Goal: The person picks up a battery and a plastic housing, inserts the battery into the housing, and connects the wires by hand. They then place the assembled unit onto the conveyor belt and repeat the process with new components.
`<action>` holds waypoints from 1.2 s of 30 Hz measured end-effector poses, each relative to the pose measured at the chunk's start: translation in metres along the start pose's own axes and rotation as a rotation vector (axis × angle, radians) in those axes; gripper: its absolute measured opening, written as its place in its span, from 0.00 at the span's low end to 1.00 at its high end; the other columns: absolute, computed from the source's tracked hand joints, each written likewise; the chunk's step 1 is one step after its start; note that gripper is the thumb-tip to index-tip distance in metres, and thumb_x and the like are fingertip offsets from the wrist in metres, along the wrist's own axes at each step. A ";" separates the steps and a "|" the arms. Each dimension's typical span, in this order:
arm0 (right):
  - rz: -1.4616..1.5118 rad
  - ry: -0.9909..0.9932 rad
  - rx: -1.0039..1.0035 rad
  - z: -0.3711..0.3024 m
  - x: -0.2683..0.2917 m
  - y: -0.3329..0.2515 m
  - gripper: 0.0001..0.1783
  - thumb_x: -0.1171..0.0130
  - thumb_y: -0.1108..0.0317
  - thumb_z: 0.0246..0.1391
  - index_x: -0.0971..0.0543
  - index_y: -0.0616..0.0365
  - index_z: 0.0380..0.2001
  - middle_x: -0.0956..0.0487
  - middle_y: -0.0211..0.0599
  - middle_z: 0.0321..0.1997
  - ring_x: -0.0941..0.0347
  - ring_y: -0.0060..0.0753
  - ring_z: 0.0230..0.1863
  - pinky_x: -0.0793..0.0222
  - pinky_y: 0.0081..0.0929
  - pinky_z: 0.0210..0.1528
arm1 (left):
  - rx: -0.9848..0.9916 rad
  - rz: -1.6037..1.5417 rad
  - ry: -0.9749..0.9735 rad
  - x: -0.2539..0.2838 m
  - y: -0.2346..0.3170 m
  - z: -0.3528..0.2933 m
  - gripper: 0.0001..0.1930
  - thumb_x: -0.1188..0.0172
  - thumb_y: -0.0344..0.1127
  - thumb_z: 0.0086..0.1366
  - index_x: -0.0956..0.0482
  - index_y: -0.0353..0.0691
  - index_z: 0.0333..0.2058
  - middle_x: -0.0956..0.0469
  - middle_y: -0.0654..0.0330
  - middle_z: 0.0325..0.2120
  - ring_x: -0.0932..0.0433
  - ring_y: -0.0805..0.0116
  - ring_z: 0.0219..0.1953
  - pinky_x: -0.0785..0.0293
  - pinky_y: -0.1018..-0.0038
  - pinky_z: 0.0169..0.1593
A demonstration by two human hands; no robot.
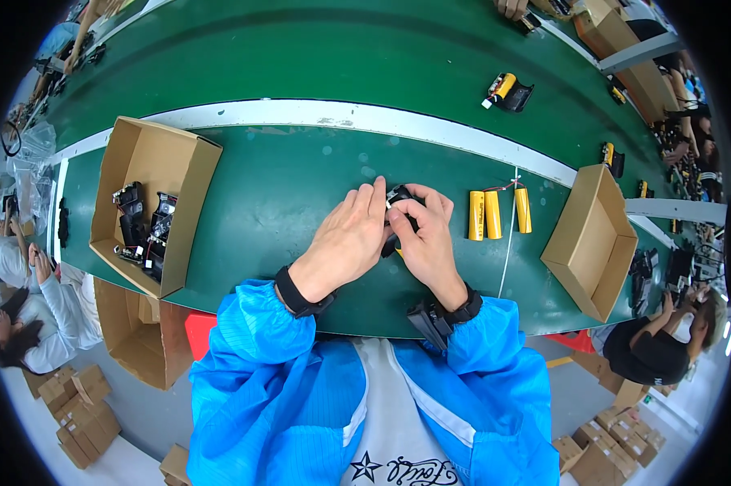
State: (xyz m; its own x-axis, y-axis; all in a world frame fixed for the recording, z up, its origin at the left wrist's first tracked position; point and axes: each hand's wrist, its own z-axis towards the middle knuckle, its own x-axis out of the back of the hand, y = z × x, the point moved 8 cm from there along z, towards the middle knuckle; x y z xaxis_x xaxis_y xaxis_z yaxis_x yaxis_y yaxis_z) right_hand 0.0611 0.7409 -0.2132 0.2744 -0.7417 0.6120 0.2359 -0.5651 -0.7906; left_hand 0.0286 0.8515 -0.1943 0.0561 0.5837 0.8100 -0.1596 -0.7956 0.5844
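Note:
In front of me, my left hand (340,235) and my right hand (426,243) meet around a small black plastic housing (396,196). My right thumb presses on it while the right fingers curl round its far side. The left fingers lie close together along its left side, with the left thumb hidden. A bit of yellow shows under my right hand, and most of the housing is covered. To the right of my hands, yellow cylindrical battery cells (493,215) lie on the green table, joined by thin wires to another yellow cell (523,211).
At left, a cardboard box (189,211) holds several black housings (143,227). Another cardboard box (584,243) stands at right. Past the white rail (325,115), a black housing with a yellow cell (507,91) lies on the green belt (301,57). Other people work at both sides.

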 end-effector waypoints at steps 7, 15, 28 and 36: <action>0.031 -0.100 -0.100 0.006 0.003 0.004 0.05 0.39 0.68 0.54 0.16 0.54 0.32 0.26 0.39 0.55 0.42 0.48 0.60 0.45 0.41 0.63 | -0.016 -0.002 -0.013 -0.001 0.002 0.000 0.29 0.41 0.31 0.62 0.37 0.19 0.57 0.29 0.44 0.43 0.26 0.50 0.45 0.25 0.63 0.48; 0.005 -0.146 -0.179 0.012 -0.002 0.005 0.04 0.38 0.70 0.51 0.16 0.54 0.30 0.26 0.39 0.54 0.42 0.49 0.60 0.44 0.42 0.63 | -0.009 0.021 0.017 -0.002 0.004 -0.002 0.28 0.41 0.31 0.61 0.36 0.20 0.56 0.29 0.45 0.42 0.26 0.51 0.45 0.25 0.64 0.49; 0.290 -0.041 -0.270 -0.036 0.034 0.004 0.14 0.31 0.73 0.47 0.18 0.59 0.39 0.21 0.35 0.45 0.27 0.31 0.44 0.32 0.27 0.47 | 0.148 -0.055 0.066 0.003 0.000 -0.005 0.30 0.40 0.32 0.62 0.39 0.21 0.58 0.29 0.43 0.42 0.27 0.46 0.44 0.26 0.60 0.47; -0.494 0.026 0.243 -0.019 0.061 -0.035 0.16 0.31 0.76 0.44 0.18 0.57 0.40 0.22 0.39 0.48 0.25 0.38 0.44 0.27 0.33 0.45 | 0.158 0.062 0.111 0.001 0.007 -0.008 0.30 0.40 0.36 0.63 0.38 0.20 0.57 0.29 0.44 0.40 0.26 0.50 0.41 0.26 0.63 0.44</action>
State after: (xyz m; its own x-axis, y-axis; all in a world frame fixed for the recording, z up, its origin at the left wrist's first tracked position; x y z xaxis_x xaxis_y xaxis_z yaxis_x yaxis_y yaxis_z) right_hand 0.0515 0.7087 -0.1490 0.0538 -0.4201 0.9059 0.5404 -0.7506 -0.3802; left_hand 0.0199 0.8477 -0.1900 -0.0597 0.5406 0.8392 -0.0025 -0.8407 0.5414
